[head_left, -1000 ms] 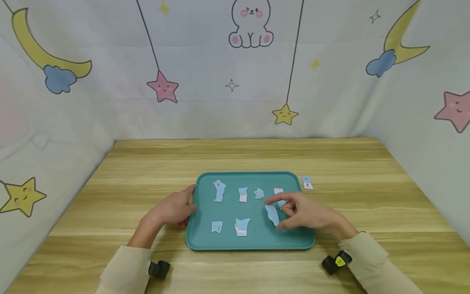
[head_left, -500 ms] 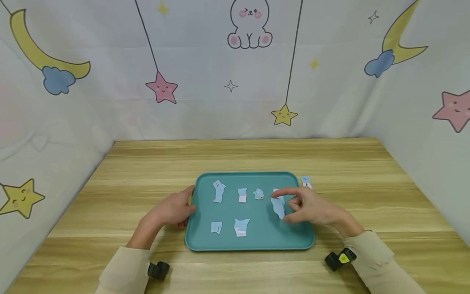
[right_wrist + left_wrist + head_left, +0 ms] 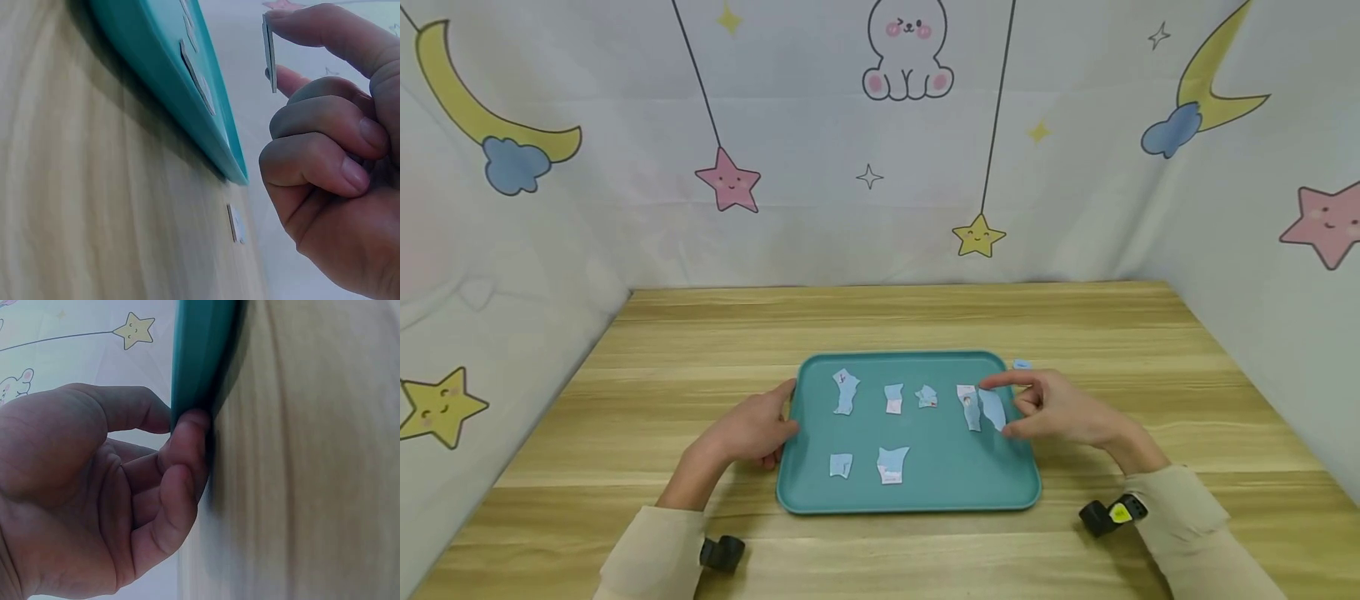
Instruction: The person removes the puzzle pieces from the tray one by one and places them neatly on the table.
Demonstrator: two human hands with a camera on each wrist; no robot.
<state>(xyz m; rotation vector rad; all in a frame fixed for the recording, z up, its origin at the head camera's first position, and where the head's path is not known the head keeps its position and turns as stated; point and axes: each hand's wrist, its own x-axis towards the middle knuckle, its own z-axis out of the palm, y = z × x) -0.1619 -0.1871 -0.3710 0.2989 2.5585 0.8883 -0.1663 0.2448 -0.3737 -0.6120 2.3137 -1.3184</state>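
My right hand (image 3: 1063, 408) pinches a pale blue, irregular puzzle piece (image 3: 993, 409) between thumb and index finger, above the right part of the teal tray (image 3: 951, 467). In the right wrist view the piece (image 3: 269, 57) appears edge-on, and the other fingers are curled into the palm. Just left of it, a white-and-blue piece (image 3: 969, 407) lies on the tray. My left hand (image 3: 748, 427) grips the tray's left rim. Seen from the left wrist, the thumb presses the tray's side (image 3: 203, 350) and a fingertip reaches its underside.
More pieces lie spread on the tray, among them a long one (image 3: 846, 392) at back left and a wide one (image 3: 892, 465) in front. Beyond the tray's right edge, a piece (image 3: 1022, 364) on the wooden table (image 3: 715, 321) is partly hidden by my right hand.
My right hand has carried the pinched puzzle piece right and slightly back across the tray, uncovering the white-and-blue piece. My left hand stays on the tray's rim.
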